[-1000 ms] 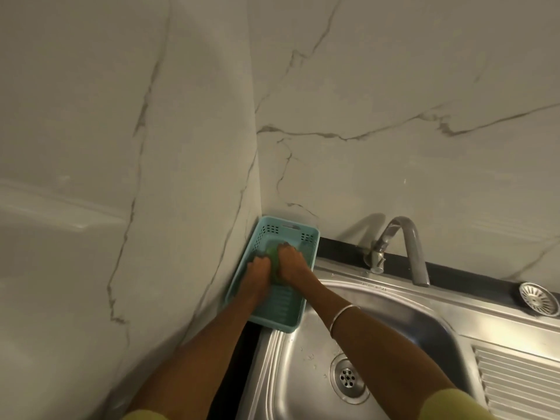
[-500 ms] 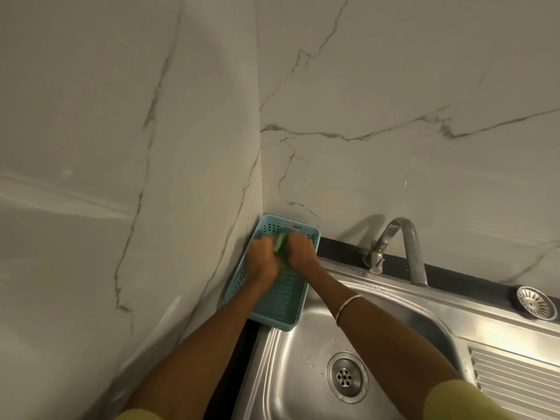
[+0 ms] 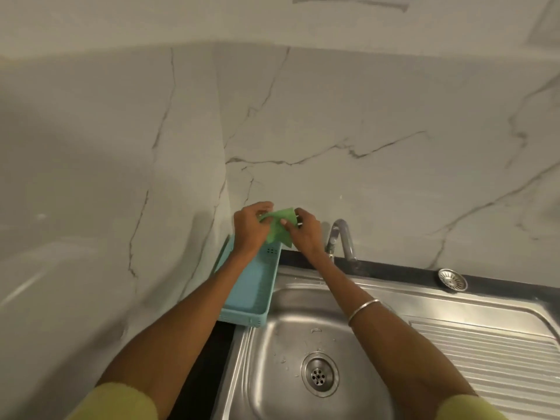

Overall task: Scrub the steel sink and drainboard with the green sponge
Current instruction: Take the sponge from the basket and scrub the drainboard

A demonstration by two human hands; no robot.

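Green sponge (image 3: 280,223): a thin, limp green sheet held up in the air between both hands, above the far end of the basket and in front of the marble wall; its lower corner hangs down toward the basket's far rim.
Left hand (image 3: 249,226): fingers curled over the sponge's left edge, pinching it.
Right hand (image 3: 304,230): thumb and fingers pinch the sponge's right side; the two hands sit close together with the sponge stretched between them.
Bangle (image 3: 363,310): a thin metal ring around the right forearm.
Basket (image 3: 253,294): a pale blue plastic tray with slotted walls, on the counter left of the sink, in the corner; it may overlap the sink's rim, though the angle leaves this unclear.
Sink (image 3: 357,356): steel basin near and right of the basket, with scattered water drops and a round drain (image 3: 319,374) at its bottom.
Drainboard (image 3: 497,359): ribbed steel surface to the right of the basin.
Tap (image 3: 342,239): curved metal spout at the far edge, just right of the right hand.
Strainer (image 3: 453,278): a loose round metal piece lying on the dark ledge far right.
Sleeves (image 3: 118,403): yellow-green cuffs at the near edge.
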